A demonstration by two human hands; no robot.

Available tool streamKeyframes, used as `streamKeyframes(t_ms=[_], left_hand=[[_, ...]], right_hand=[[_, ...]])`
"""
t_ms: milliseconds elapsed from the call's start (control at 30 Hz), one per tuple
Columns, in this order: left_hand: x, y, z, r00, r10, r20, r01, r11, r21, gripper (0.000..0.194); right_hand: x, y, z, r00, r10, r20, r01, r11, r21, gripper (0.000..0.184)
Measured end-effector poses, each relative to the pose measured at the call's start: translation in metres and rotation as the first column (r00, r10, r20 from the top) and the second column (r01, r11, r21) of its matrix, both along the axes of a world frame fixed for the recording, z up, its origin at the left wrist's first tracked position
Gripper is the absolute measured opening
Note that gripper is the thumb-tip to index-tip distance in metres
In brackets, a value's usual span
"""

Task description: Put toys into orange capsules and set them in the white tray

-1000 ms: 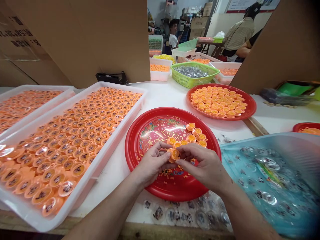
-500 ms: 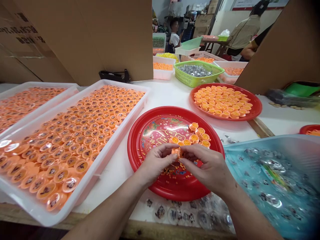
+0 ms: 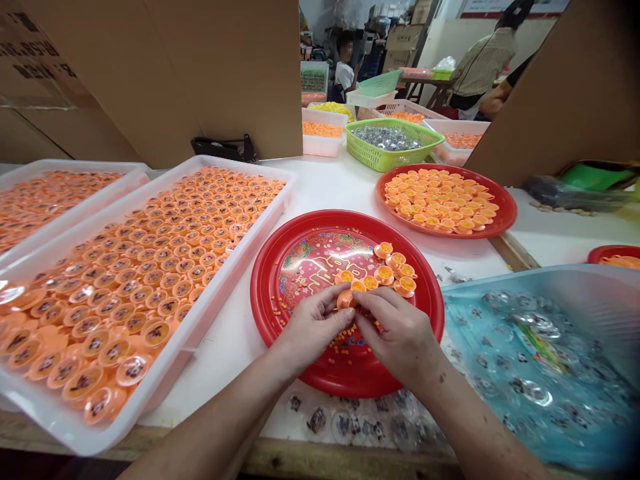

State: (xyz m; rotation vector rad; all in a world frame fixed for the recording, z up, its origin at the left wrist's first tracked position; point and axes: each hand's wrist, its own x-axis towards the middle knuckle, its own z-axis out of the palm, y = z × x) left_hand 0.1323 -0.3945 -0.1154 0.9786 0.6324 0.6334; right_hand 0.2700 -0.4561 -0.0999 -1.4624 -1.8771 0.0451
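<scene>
Over a round red tray [image 3: 345,380], my two hands meet around one small orange plastic cup [image 3: 345,299]. My left hand [image 3: 313,330] pinches it between thumb and fingers. From the other side, my right hand [image 3: 400,330] presses closed fingertips against the same cup, whose rim and top they partly cover. Just behind my fingers, several similar orange cups [image 3: 384,273] with yellowish insides sit on the tray. Tiny orange bits [image 3: 350,350] are scattered on it. Clear round pieces with printed animal pictures [image 3: 317,421] lie along the table's front edge.
On the left, a large white tray [image 3: 200,337] holds rows of orange cups with pictures. A blue tub [image 3: 525,277] of clear picture pieces is at right. Behind stand another red tray [image 3: 507,213] of cups, a green basket [image 3: 370,157] and cardboard panels [image 3: 225,73]. People sit farther back.
The held cup has turned and tilted between my fingertips, and my right fingers have closed in over it. The whole view has swayed slightly.
</scene>
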Motion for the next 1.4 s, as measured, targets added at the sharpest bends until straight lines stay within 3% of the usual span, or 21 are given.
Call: streamKeyframes(t_ms=[133, 233, 333, 500, 733, 900, 1000, 1067, 1133, 1233, 1333, 1400], left_hand=[[0.0, -0.001, 0.004, 0.999, 0.036, -0.04, -0.037, 0.999, -0.019, 0.039], [-0.002, 0.0, 0.005, 0.999, 0.03, -0.018, -0.03, 0.999, -0.021, 0.035], [-0.003, 0.0, 0.006, 0.999, 0.031, -0.031, -0.029, 0.996, 0.084, 0.027], [-0.004, -0.001, 0.004, 0.996, 0.07, -0.049, -0.054, 0.961, 0.272, 0.02], [-0.01, -0.001, 0.006, 0.986, 0.099, -0.133, -0.041, 0.924, 0.38, 0.016], [-0.005, -0.004, 0.01, 0.993, 0.101, -0.062, -0.081, 0.959, 0.271, 0.016], [-0.014, -0.005, 0.025, 0.997, 0.074, -0.02, -0.068, 0.973, 0.22, 0.019], [-0.034, -0.001, 0.044, 0.994, 0.106, -0.04, -0.092, 0.96, 0.264, 0.024], [-0.068, 0.012, 0.066, 0.971, 0.208, -0.115, -0.148, 0.909, 0.39, 0.026], [-0.14, 0.043, 0.095, 0.846, 0.399, -0.354, -0.136, 0.803, 0.58, 0.026], [-0.207, 0.074, 0.105, 0.653, 0.417, -0.632, -0.003, 0.836, 0.549, 0.034], [-0.235, 0.087, 0.102, 0.585, 0.333, -0.74, 0.073, 0.887, 0.456, 0.037]], right_hand=[[0.001, 0.002, 0.001, 0.994, 0.02, -0.105, -0.026, 0.998, -0.06, 0.018], [0.01, 0.003, 0.002, 0.948, 0.012, -0.319, -0.077, 0.978, -0.193, 0.025], [0.02, 0.005, -0.001, 0.87, -0.066, -0.488, -0.107, 0.942, -0.319, 0.036], [0.02, 0.007, -0.007, 0.745, -0.024, -0.666, -0.301, 0.88, -0.369, 0.018], [0.009, 0.006, -0.005, 0.699, -0.035, -0.714, -0.294, 0.896, -0.333, 0.014], [0.011, 0.007, -0.004, 0.677, -0.051, -0.734, -0.3, 0.892, -0.339, 0.022], [0.019, 0.008, -0.005, 0.659, -0.068, -0.749, -0.301, 0.889, -0.345, 0.034], [0.026, 0.009, -0.007, 0.668, -0.099, -0.737, -0.238, 0.911, -0.337, 0.041], [0.032, 0.01, -0.007, 0.685, -0.132, -0.717, -0.169, 0.928, -0.332, 0.044], [0.034, 0.01, -0.007, 0.703, -0.145, -0.696, -0.132, 0.935, -0.329, 0.047], [0.033, 0.01, -0.008, 0.715, -0.142, -0.684, -0.133, 0.933, -0.334, 0.046], [0.031, 0.011, -0.009, 0.715, -0.147, -0.684, -0.136, 0.93, -0.342, 0.046]])
